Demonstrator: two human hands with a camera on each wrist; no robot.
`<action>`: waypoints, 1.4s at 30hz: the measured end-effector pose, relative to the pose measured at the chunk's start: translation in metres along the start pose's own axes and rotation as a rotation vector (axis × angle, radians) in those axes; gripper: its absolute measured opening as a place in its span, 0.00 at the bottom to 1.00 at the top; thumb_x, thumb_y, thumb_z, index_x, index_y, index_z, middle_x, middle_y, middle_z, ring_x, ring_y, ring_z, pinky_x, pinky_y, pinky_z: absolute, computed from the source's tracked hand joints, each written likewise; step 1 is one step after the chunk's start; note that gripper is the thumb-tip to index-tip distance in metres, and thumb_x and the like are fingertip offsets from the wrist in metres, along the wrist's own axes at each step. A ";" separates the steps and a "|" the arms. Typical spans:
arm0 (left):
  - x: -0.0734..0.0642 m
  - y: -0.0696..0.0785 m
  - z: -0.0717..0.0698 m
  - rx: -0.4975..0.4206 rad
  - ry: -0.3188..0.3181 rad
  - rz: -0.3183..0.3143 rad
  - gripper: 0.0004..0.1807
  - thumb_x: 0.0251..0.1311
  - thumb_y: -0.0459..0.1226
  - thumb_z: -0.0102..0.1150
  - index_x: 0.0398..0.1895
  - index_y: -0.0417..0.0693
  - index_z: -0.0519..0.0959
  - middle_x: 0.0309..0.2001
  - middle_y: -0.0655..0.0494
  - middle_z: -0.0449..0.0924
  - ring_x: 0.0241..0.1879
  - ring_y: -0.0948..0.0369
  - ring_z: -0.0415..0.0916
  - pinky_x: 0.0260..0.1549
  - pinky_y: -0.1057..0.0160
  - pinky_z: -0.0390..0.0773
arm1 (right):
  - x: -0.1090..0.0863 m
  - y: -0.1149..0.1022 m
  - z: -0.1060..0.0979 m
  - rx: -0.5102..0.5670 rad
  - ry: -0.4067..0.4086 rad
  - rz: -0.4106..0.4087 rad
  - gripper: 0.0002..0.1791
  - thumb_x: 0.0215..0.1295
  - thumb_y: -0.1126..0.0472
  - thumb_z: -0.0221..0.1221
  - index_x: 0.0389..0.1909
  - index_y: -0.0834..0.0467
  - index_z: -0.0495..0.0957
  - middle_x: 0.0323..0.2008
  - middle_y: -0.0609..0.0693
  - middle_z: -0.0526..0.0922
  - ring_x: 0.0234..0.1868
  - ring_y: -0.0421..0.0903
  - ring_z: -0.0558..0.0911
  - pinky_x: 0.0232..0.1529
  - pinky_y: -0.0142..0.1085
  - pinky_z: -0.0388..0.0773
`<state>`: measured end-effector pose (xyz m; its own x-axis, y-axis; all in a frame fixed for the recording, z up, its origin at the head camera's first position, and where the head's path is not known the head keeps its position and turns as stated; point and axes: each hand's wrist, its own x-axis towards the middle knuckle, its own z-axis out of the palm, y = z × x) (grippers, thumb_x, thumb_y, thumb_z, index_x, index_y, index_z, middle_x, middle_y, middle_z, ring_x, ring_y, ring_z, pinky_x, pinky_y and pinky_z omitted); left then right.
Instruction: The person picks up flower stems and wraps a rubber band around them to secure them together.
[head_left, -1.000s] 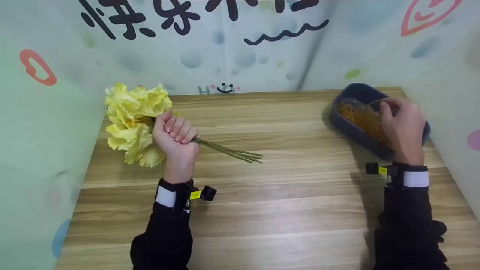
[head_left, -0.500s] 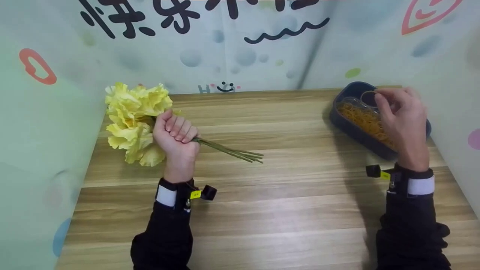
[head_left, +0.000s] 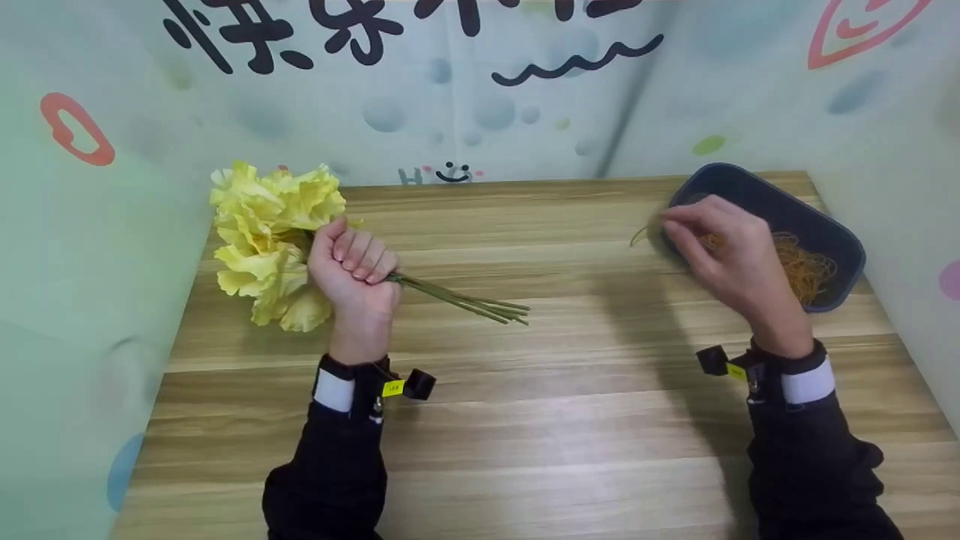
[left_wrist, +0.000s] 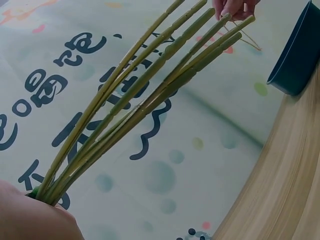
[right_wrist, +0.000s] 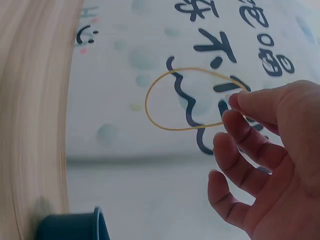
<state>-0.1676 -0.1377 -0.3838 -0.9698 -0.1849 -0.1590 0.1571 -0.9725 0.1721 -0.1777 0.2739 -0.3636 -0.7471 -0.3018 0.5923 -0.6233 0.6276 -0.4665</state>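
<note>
My left hand (head_left: 354,270) grips a bunch of yellow artificial flowers (head_left: 262,240) just below the blooms. Their green stems (head_left: 465,298) stick out to the right of the fist; in the left wrist view the several stems (left_wrist: 130,100) fan apart slightly at the ends. Between thumb and index finger, my right hand (head_left: 739,259) pinches a single rubber band (right_wrist: 146,102), which hangs as a loose yellow loop in the right wrist view. That hand is over the left side of a dark blue bin (head_left: 840,225) and hides part of it. More rubber bands (head_left: 802,270) lie inside.
A wood-grain table (head_left: 525,420) lies under both arms. Behind it and at both sides stand pale printed walls (head_left: 450,97) with dark lettering. The bin stands at the table's back right corner.
My right hand has lifted the rubber band out of the bin and moved left with it, toward the stems. The left hand and flowers have stayed in place.
</note>
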 end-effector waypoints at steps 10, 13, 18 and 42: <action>0.001 -0.002 -0.001 -0.040 -0.014 -0.049 0.33 0.80 0.37 0.37 0.07 0.52 0.61 0.05 0.62 0.58 0.04 0.67 0.53 0.04 0.71 0.51 | 0.003 -0.032 0.021 0.078 -0.099 -0.167 0.13 0.67 0.74 0.67 0.48 0.58 0.89 0.37 0.52 0.88 0.35 0.37 0.78 0.35 0.25 0.70; 0.001 -0.002 -0.001 -0.028 -0.012 -0.032 0.33 0.81 0.37 0.37 0.07 0.53 0.61 0.05 0.62 0.58 0.04 0.67 0.54 0.04 0.71 0.50 | 0.009 -0.045 0.027 0.123 -0.144 -0.229 0.15 0.65 0.75 0.68 0.49 0.57 0.89 0.39 0.51 0.89 0.36 0.40 0.81 0.36 0.25 0.72; 0.000 0.000 0.000 -0.032 -0.009 -0.034 0.33 0.81 0.37 0.37 0.07 0.53 0.61 0.05 0.62 0.58 0.04 0.67 0.54 0.04 0.71 0.52 | 0.021 -0.066 0.034 0.213 -0.229 -0.325 0.17 0.65 0.76 0.67 0.51 0.56 0.89 0.41 0.50 0.89 0.37 0.40 0.83 0.37 0.26 0.74; -0.002 -0.015 -0.003 0.015 -0.013 -0.058 0.32 0.81 0.37 0.36 0.08 0.54 0.60 0.05 0.64 0.57 0.05 0.68 0.53 0.05 0.73 0.51 | 0.019 -0.087 0.059 0.338 -0.283 -0.451 0.09 0.78 0.61 0.61 0.47 0.58 0.89 0.40 0.50 0.89 0.37 0.42 0.85 0.39 0.30 0.81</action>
<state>-0.1675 -0.1231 -0.3893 -0.9796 -0.1264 -0.1563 0.0980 -0.9792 0.1775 -0.1511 0.1712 -0.3507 -0.3969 -0.6914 0.6037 -0.8954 0.1470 -0.4204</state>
